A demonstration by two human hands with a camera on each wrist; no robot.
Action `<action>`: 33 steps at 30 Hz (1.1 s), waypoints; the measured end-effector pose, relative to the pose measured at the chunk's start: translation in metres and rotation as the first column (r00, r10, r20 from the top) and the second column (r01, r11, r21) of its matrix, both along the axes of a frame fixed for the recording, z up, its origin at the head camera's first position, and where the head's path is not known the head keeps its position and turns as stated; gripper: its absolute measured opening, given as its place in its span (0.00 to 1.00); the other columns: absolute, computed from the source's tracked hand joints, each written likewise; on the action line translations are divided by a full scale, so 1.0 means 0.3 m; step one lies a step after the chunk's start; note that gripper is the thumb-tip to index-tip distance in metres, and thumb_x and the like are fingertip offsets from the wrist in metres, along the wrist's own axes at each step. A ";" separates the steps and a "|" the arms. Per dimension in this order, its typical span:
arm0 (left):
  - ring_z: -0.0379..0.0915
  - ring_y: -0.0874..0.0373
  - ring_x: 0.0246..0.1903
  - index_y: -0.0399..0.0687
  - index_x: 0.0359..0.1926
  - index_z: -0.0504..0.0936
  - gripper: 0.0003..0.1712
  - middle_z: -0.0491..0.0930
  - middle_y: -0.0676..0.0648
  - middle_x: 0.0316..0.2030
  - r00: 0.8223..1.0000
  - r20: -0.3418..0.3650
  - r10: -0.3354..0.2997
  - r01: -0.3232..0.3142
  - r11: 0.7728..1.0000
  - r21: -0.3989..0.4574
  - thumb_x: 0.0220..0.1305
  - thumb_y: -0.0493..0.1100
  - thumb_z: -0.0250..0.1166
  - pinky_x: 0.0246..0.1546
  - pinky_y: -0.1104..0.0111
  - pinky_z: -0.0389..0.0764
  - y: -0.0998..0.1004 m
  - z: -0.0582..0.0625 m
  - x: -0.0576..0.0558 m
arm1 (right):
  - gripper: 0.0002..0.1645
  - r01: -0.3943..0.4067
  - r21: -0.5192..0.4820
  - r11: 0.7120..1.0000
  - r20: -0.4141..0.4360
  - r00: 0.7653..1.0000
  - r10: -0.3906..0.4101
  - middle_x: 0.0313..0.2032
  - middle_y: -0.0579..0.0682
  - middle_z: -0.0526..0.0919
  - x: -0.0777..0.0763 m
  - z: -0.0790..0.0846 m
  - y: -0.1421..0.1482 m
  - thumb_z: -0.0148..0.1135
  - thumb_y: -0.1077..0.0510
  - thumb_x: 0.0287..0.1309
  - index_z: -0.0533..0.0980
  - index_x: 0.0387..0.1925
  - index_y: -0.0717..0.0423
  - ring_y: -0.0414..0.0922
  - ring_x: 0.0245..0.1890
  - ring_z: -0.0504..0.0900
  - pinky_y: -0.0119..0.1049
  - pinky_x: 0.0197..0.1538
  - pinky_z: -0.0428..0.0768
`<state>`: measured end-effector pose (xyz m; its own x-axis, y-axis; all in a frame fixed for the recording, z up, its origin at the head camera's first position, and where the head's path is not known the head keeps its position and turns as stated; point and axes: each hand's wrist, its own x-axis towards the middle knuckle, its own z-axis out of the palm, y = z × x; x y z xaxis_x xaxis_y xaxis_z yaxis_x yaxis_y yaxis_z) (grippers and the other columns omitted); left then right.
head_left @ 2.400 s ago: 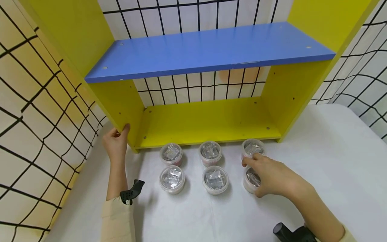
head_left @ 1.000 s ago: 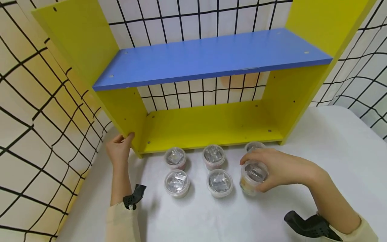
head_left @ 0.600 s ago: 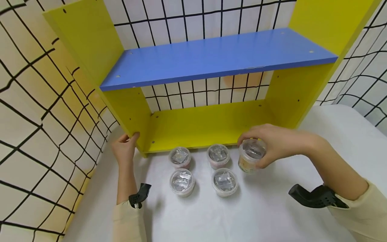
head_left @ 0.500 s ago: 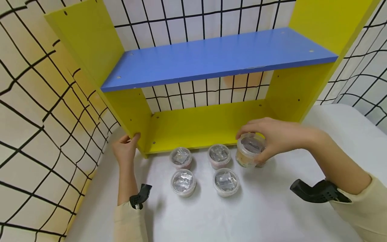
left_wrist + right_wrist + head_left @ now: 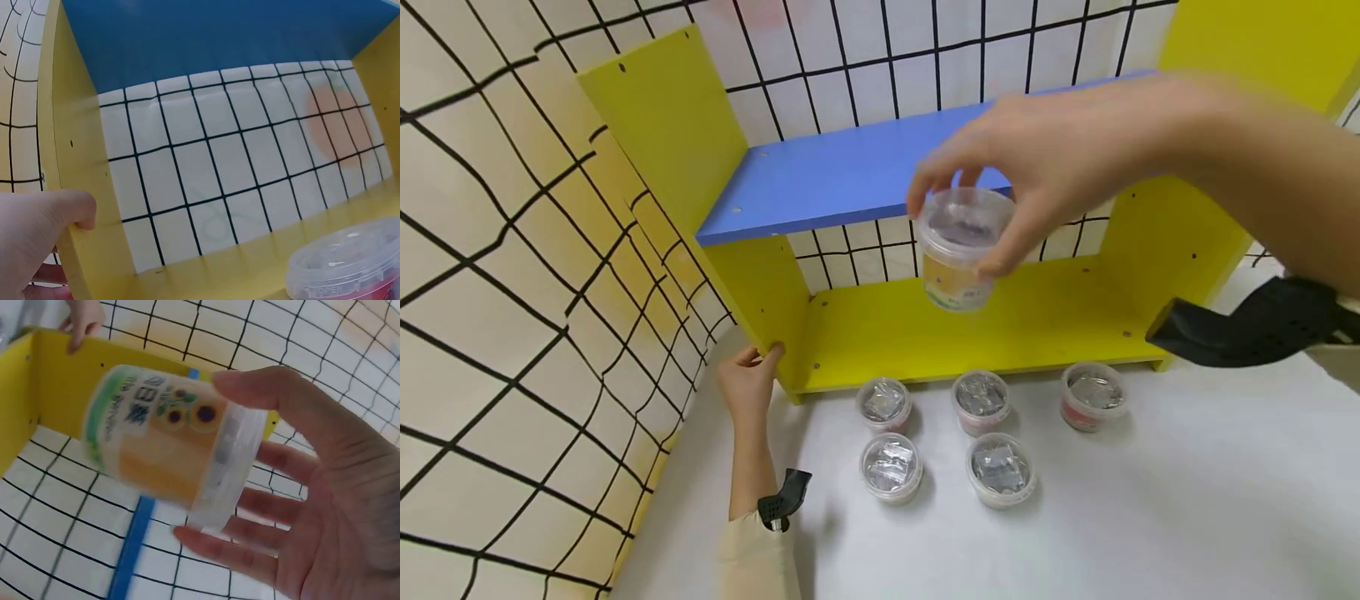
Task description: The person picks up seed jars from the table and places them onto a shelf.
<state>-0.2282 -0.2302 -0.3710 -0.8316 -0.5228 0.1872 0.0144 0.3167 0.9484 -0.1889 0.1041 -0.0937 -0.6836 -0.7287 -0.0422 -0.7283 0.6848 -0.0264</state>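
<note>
In the head view, the right hand (image 5: 1037, 162) grips a clear-lidded tub (image 5: 958, 267) by its upper part, its grip closed around the rim, and holds it in the air in front of the blue shelf (image 5: 842, 183), the hand slightly blurred. The left hand (image 5: 750, 387) pinches the front edge of the yellow side panel (image 5: 747, 304), near the bottom board (image 5: 880, 333). Five more tubs (image 5: 981, 404) stand upright on the white tabletop (image 5: 1075, 533): three along the board's front, two nearer the person, with the front right place bare cloth. In the left wrist view, the left thumb lies on the panel's inner face while fingers show beyond its outer side; a tub lid marked "OPEN" sits at the lower right. In the right wrist view, thumb and fingers hold the tub from opposite sides near its lid; its orange label bears sunflowers, with a green band at the base.
</note>
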 end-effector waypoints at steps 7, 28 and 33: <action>0.72 0.62 0.24 0.41 0.38 0.86 0.16 0.83 0.41 0.35 0.999 -0.019 0.047 -0.047 0.999 -0.004 0.46 0.43 0.68 0.20 0.76 0.71 0.012 0.004 0.006 | 0.46 -0.144 0.039 0.989 0.026 0.989 0.143 0.50 0.42 0.71 -0.165 0.146 -0.161 0.62 0.23 0.31 0.66 0.56 0.34 0.45 0.48 0.72 0.39 0.39 0.80; 0.77 0.53 0.30 0.44 0.39 0.86 0.17 0.84 0.44 0.38 1.000 -0.010 -0.010 0.010 1.000 -0.006 0.46 0.45 0.68 0.23 0.73 0.74 0.171 0.017 -0.050 | 0.57 -0.024 0.152 0.988 0.168 0.986 -0.002 0.61 0.65 0.61 -0.401 0.218 -0.235 0.67 0.36 0.42 0.54 0.68 0.53 0.62 0.53 0.71 0.49 0.44 0.78; 0.77 0.53 0.29 0.44 0.40 0.86 0.18 0.84 0.44 0.38 0.999 -0.025 -0.028 0.028 1.000 0.002 0.45 0.44 0.68 0.24 0.73 0.74 0.194 0.021 -0.053 | 0.58 -0.018 0.203 0.979 0.146 0.989 -0.012 0.61 0.66 0.62 -0.416 0.224 -0.239 0.66 0.35 0.43 0.52 0.70 0.54 0.63 0.53 0.71 0.48 0.44 0.78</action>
<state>-0.2441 -0.1719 -0.3645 -0.8413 -0.4995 0.2068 0.0470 0.3136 0.9484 -0.3136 0.0324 -0.0266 -0.6566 -0.6967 -0.2889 -0.7291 0.6843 0.0070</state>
